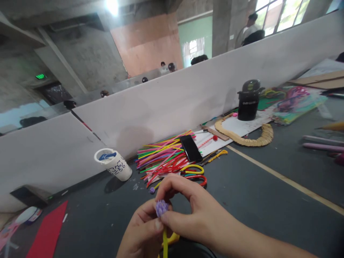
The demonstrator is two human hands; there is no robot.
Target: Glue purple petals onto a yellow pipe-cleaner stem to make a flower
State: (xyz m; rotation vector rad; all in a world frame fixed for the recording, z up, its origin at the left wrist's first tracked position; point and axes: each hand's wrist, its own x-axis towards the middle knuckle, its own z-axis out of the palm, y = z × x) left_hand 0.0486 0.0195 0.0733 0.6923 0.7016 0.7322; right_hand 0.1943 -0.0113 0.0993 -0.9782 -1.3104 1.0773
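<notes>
My left hand is closed around a small purple fringed paper flower just under its head. From the flower a yellow-green strip-like stem runs downward. My right hand pinches the same flower, its thumb at the base of the head and its curled index finger at the upper edge. Just beyond my fingers lies another small purple flower on a yellow-green stem. Scissors with yellow handles rest past my right hand, beside red handles. A yellow object under my hands is partly hidden.
Many thin coloured strips lie beneath a black phone. A white cup with writing stands to the left, near red paper. Farther right are a curved corrugated strip and a black tumbler. A white partition borders the table.
</notes>
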